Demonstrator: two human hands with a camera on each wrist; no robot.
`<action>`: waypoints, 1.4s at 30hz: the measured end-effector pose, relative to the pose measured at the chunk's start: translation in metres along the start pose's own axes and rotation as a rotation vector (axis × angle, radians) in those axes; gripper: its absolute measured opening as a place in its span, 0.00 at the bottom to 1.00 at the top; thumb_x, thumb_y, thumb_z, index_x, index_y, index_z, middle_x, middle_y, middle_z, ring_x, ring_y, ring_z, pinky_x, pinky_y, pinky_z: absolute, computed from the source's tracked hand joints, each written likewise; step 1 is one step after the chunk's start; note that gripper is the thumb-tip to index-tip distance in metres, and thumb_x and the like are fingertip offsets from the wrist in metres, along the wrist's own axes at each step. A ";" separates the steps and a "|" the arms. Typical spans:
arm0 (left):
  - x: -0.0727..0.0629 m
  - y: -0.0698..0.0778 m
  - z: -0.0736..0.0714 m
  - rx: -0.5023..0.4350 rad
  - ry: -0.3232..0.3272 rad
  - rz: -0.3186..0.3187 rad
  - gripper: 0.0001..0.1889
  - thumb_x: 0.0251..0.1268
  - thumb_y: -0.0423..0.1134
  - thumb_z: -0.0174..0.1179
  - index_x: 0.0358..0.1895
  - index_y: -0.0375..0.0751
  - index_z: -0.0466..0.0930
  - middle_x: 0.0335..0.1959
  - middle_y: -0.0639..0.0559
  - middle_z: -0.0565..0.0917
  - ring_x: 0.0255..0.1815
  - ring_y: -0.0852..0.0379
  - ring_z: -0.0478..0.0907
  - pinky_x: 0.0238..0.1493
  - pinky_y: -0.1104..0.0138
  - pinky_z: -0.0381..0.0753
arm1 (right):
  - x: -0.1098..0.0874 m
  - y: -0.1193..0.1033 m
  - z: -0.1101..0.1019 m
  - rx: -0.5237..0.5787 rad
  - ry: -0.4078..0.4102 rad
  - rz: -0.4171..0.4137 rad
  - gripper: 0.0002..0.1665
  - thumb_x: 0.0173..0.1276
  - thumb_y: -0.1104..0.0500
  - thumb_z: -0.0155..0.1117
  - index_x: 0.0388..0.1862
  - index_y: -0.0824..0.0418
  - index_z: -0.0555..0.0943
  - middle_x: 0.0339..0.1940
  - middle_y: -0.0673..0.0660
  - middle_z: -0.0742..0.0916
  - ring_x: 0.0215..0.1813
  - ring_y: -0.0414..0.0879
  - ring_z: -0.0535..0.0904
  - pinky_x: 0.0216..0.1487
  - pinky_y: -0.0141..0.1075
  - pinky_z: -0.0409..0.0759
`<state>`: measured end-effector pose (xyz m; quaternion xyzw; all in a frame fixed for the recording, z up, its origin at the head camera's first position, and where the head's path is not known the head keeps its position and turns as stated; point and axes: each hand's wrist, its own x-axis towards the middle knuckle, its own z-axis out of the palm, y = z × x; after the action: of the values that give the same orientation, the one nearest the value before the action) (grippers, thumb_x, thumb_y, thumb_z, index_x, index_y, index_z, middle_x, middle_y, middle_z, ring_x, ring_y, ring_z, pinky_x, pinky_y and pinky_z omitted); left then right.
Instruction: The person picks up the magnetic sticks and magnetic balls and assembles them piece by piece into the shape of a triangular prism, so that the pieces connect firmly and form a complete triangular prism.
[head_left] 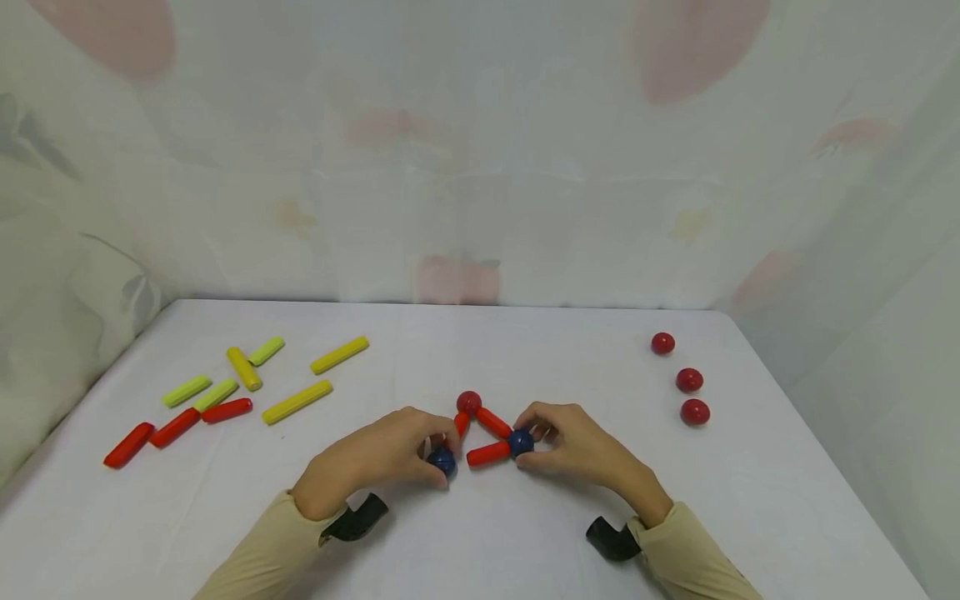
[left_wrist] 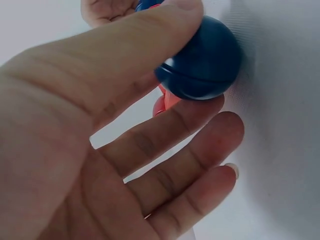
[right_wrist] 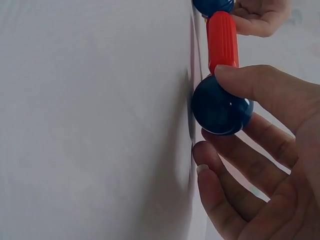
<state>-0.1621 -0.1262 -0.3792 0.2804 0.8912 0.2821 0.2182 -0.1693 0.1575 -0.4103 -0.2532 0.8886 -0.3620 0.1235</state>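
My left hand [head_left: 382, 454] pinches a dark blue ball [head_left: 442, 462] between thumb and fingers; the left wrist view shows the same ball [left_wrist: 210, 62] close up. Opposite it, my right hand [head_left: 573, 443] grips a second blue ball [head_left: 521, 443] by its sides. From that ball a short red rod [head_left: 487, 454] points left, its end apart from the left blue ball in the head view. Another red rod [head_left: 493, 422] runs up from it to a red ball [head_left: 468, 403]. A third red rod [head_left: 461, 424] slants down from the red ball toward my left fingers, which partly hide it.
On the left of the white table [head_left: 480, 542] lie several yellow and yellow-green rods, such as a long yellow rod [head_left: 297, 402], and three loose red rods, one a red rod [head_left: 129, 445]. Three red balls, among them a red ball [head_left: 694, 412], sit at the right.
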 end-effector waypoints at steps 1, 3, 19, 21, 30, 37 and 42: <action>0.000 0.000 0.000 0.002 0.001 -0.005 0.13 0.53 0.41 0.75 0.40 0.56 0.82 0.35 0.60 0.81 0.33 0.59 0.76 0.36 0.69 0.77 | 0.000 -0.001 0.000 0.003 -0.002 0.005 0.19 0.58 0.54 0.76 0.48 0.52 0.82 0.41 0.45 0.86 0.45 0.41 0.79 0.48 0.33 0.80; 0.001 0.000 0.001 0.005 0.003 -0.017 0.14 0.53 0.41 0.75 0.40 0.56 0.80 0.35 0.60 0.81 0.33 0.59 0.77 0.37 0.68 0.77 | 0.000 -0.002 0.001 0.007 -0.008 0.014 0.19 0.59 0.54 0.76 0.48 0.52 0.82 0.41 0.45 0.86 0.45 0.41 0.79 0.49 0.33 0.80; 0.003 0.003 0.003 0.016 0.009 -0.025 0.15 0.54 0.42 0.75 0.39 0.54 0.77 0.34 0.60 0.81 0.32 0.60 0.76 0.36 0.70 0.77 | 0.001 -0.005 0.005 -0.004 -0.021 -0.019 0.20 0.57 0.51 0.77 0.46 0.51 0.82 0.40 0.44 0.86 0.44 0.40 0.80 0.49 0.33 0.79; 0.003 0.004 0.003 0.019 0.013 -0.021 0.15 0.53 0.42 0.75 0.39 0.53 0.77 0.34 0.59 0.81 0.32 0.60 0.76 0.35 0.70 0.77 | 0.001 -0.005 0.005 -0.002 -0.018 -0.022 0.19 0.57 0.51 0.77 0.46 0.51 0.82 0.39 0.43 0.86 0.44 0.40 0.80 0.49 0.33 0.79; 0.003 0.004 0.004 0.019 0.019 -0.001 0.15 0.53 0.43 0.75 0.40 0.52 0.77 0.34 0.59 0.81 0.30 0.61 0.75 0.34 0.71 0.76 | 0.001 -0.004 0.006 0.003 -0.010 -0.043 0.18 0.57 0.50 0.78 0.44 0.51 0.81 0.37 0.42 0.86 0.42 0.38 0.80 0.49 0.33 0.79; 0.002 0.002 0.003 0.037 0.025 -0.015 0.15 0.54 0.43 0.74 0.40 0.53 0.78 0.35 0.60 0.81 0.32 0.61 0.75 0.35 0.71 0.76 | 0.002 -0.003 0.007 -0.001 -0.016 -0.035 0.19 0.58 0.49 0.77 0.45 0.51 0.81 0.37 0.42 0.85 0.43 0.38 0.80 0.50 0.33 0.79; 0.002 0.000 0.000 0.035 0.035 -0.016 0.14 0.55 0.44 0.74 0.40 0.54 0.78 0.36 0.60 0.81 0.33 0.60 0.75 0.36 0.69 0.76 | 0.002 -0.002 0.008 -0.010 -0.022 -0.025 0.20 0.58 0.48 0.76 0.46 0.51 0.80 0.37 0.42 0.85 0.43 0.38 0.79 0.50 0.33 0.79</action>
<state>-0.1633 -0.1244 -0.3797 0.2721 0.9019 0.2694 0.1998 -0.1672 0.1505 -0.4141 -0.2689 0.8856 -0.3565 0.1275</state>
